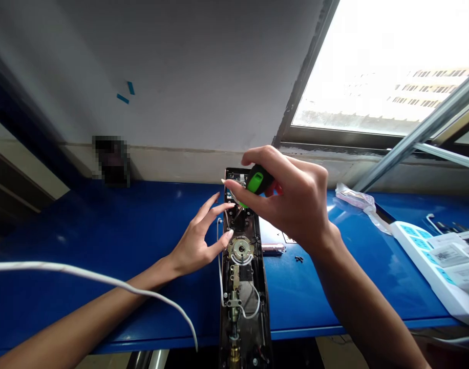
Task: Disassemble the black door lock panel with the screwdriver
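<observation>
in the head view, the right hand grips a screwdriver, tilted, seemingly so its shaft reaches into the housing, which lies lengthwise on the table, near end past the edge. the left hand, fingers spread, gripping nothing, meets the housing's left rim, probably steadying it.
</observation>
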`<act>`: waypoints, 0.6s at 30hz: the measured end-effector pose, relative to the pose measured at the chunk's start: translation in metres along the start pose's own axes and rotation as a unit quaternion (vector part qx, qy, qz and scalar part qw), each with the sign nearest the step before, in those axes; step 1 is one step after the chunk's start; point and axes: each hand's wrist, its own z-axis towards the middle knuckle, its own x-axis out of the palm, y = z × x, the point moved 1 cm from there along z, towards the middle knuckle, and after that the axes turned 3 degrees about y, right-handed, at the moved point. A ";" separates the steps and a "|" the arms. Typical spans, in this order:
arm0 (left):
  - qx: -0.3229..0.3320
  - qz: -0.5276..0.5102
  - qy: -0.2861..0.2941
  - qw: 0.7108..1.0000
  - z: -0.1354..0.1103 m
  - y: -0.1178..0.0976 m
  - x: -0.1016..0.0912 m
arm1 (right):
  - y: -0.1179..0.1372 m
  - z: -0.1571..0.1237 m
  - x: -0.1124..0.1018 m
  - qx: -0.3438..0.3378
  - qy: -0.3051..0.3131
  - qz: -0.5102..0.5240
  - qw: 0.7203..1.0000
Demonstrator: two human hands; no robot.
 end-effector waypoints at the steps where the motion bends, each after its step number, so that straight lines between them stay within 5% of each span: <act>1: -0.001 -0.012 0.006 1.000 0.001 0.000 -0.001 | 0.001 0.000 -0.001 -0.008 0.008 0.023 1.000; 18: 0.003 -0.090 0.004 0.996 0.003 0.008 0.000 | -0.005 0.001 -0.003 -0.010 0.051 0.150 0.987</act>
